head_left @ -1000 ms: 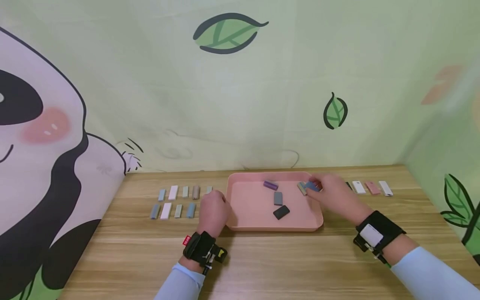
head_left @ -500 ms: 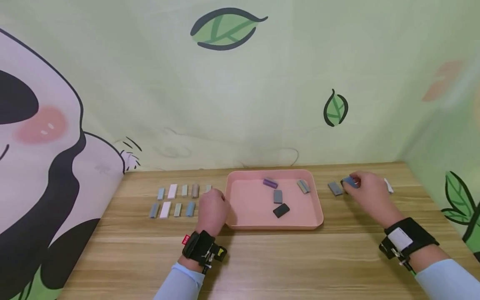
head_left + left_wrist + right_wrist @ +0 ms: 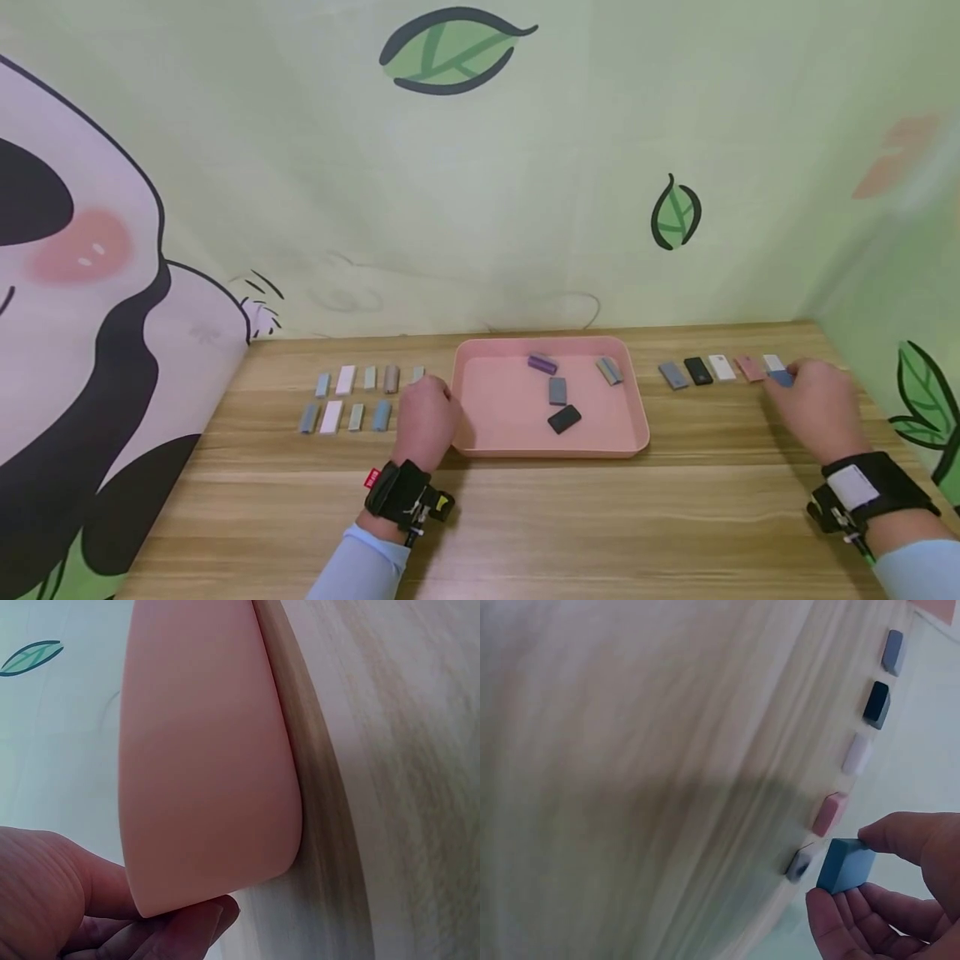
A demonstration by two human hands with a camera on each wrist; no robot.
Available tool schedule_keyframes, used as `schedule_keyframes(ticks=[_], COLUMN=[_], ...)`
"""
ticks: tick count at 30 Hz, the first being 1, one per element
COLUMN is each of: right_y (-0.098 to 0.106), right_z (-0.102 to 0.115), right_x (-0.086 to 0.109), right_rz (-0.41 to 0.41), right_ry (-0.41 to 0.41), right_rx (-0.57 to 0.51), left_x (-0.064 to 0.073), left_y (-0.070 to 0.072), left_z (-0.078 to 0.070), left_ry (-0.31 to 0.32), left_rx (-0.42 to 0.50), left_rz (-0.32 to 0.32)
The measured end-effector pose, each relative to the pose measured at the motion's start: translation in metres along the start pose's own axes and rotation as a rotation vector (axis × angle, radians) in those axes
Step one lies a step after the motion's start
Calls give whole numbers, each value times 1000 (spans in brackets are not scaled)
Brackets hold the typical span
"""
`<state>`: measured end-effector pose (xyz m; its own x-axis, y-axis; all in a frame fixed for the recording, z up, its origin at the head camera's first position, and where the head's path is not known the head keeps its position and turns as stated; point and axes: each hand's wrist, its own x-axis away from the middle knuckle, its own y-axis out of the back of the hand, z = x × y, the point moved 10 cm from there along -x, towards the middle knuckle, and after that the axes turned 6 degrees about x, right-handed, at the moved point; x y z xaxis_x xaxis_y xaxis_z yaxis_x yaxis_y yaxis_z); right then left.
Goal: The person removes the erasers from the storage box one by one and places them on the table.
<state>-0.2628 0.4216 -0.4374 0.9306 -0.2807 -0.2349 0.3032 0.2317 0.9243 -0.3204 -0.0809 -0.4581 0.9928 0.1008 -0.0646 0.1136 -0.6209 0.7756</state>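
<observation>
My right hand (image 3: 819,408) pinches a small blue rectangular block (image 3: 845,865) between thumb and fingers. In the head view it overlaps the near end of a white block (image 3: 772,362), the last of a row at the back right. A pink tray (image 3: 495,408) stands in the middle of the table. My left hand (image 3: 427,421) grips its left side, with the wall between thumb and fingers in the left wrist view. Inside the tray lie a purple block (image 3: 542,364), a grey block (image 3: 557,391), a black block (image 3: 564,419) and a two-tone block (image 3: 610,371).
Right of the tray runs a row with a grey-blue block (image 3: 672,375), a black block (image 3: 698,371), a white block (image 3: 722,367) and a pink block (image 3: 749,368). Two rows of pale blocks (image 3: 331,417) lie to the left. A printed cloth (image 3: 525,208) hangs behind the table.
My right hand has carried the blue block from over the tray's right edge to the right end of the row. My left hand has stayed at the tray.
</observation>
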Motion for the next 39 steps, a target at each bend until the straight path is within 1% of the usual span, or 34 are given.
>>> schedule_keyframes(ticks=[5,8,11,16,24,30,32,34,36,39], right_y=[0,-2,-6,-12,-12,-15,-11,-4,4,10], right_z=[-6,-10,-15,-20,-22,-23,-16,-3,16,47], right_x=[3,5,7,7,7,10,10,8,5,3], right_rz=[1,12,49,106,96,110,78,20,-63,-127], right_ry=[24,16,-8,-41,-40,-60,-42,-6,61,146], right_rx=[19,9,4,3,14,59,74,81,87,85], left_x=[1,2,2,3,3,3,3,3,3,3], left_y=[1,1,-1,-1,1,0,0,1,2,2], left_z=[-1,0,1,1,-1,-3,-3,-4,-5,-5], left_ry=[9,22,31,29,8,12,10,6,2,1], left_rx=[8,14,20,21,8,5,6,3,-1,-2], left_rz=[-1,6,15,17,2,9,10,7,3,0])
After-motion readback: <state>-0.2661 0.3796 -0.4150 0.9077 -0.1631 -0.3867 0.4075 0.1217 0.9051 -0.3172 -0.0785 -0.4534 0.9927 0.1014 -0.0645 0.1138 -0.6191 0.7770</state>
